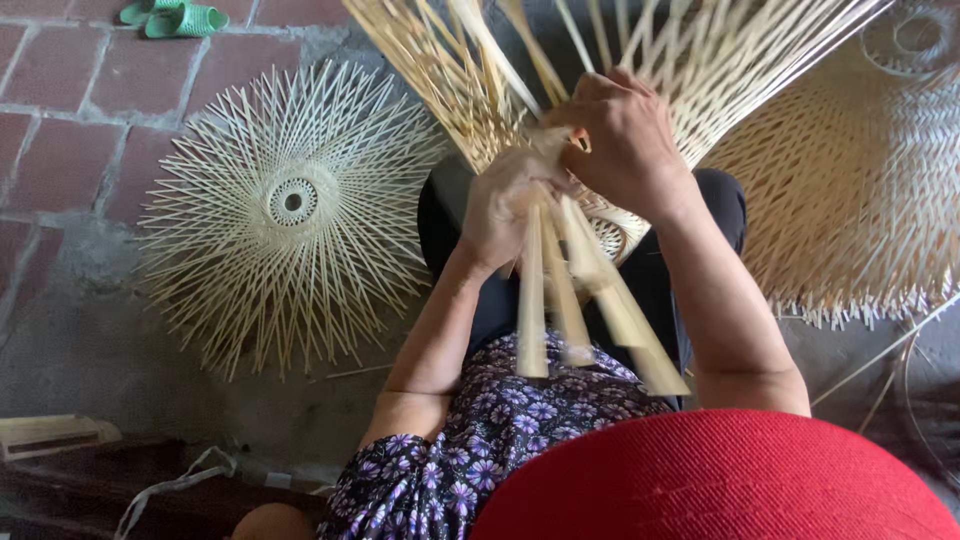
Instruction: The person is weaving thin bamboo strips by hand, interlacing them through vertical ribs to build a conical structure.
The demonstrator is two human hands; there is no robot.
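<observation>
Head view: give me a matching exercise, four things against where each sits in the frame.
Things:
1. green sandals
2. flat woven disc
3. red hat
4. bamboo strips

Places:
A. bottom right, nearest the camera
B. on the floor, left of the hands
C. top left, on the bricks
D. at centre, in the left hand and right hand

Pairs: 1-C, 2-B, 3-A, 4-D
</observation>
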